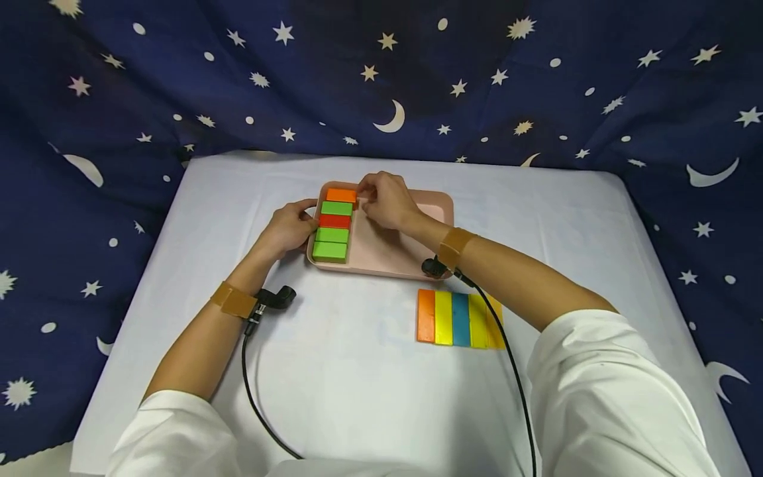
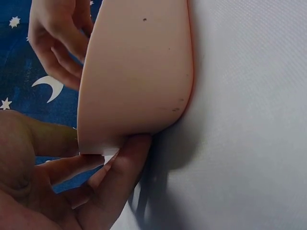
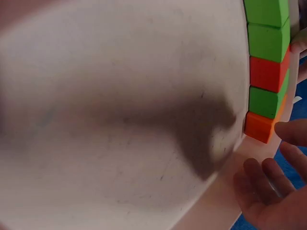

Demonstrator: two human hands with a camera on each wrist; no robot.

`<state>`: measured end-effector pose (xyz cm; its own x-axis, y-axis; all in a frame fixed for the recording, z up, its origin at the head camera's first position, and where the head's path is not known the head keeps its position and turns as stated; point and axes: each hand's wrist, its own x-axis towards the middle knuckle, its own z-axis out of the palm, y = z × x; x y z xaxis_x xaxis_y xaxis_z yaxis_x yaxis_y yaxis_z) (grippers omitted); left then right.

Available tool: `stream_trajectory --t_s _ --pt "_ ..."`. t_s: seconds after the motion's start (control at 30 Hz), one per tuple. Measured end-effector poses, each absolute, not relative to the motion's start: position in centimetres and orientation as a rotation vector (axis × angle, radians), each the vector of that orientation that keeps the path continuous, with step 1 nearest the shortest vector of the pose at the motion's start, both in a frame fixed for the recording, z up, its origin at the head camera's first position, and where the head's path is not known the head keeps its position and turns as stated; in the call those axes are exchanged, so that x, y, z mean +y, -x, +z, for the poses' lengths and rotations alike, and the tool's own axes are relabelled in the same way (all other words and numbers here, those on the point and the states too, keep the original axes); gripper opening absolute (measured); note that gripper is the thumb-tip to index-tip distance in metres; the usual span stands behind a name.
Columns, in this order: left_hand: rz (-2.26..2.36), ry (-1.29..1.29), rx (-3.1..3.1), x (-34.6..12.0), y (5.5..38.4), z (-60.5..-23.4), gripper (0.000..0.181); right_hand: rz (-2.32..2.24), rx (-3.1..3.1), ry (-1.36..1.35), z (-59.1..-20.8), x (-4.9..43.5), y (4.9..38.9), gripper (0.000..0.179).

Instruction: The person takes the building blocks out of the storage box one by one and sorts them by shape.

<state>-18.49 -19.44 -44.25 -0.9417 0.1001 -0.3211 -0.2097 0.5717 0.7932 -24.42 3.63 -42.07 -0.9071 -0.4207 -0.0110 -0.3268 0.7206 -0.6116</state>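
In the head view a pink tray (image 1: 387, 268) lies on the table, with a column of coloured blocks along its left side. From the far end run an orange block (image 1: 342, 195), a green block (image 1: 336, 209), a red block (image 1: 334, 222) and two more green blocks (image 1: 331, 243). My left hand (image 1: 290, 227) grips the tray's left edge; the left wrist view has its fingers against the outer wall and rim. Inside the far rim, my right hand (image 1: 389, 201) has loosely bent fingers, one fingertip right at the orange block in the right wrist view.
Near the tray's front right corner lies a row of flat blocks: orange (image 1: 426, 316), yellow (image 1: 444, 318), blue (image 1: 461, 319) and more yellowish ones, partly crossed by a black cable (image 1: 512, 361). Another cable (image 1: 253, 397) runs from the left wrist. A starry curtain (image 1: 334, 86) hangs behind the table.
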Motion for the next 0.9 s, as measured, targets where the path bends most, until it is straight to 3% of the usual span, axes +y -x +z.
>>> stream_trajectory --t_s 0.5,0.9 --pt "1.314 0.089 2.448 -18.6 18.1 -44.1 0.056 -0.67 2.815 0.84 -43.3 3.8 24.6 0.032" --pt "1.311 0.109 2.462 -19.0 18.4 -43.6 0.055 -0.609 2.845 0.74 -42.2 4.1 24.9 0.02"
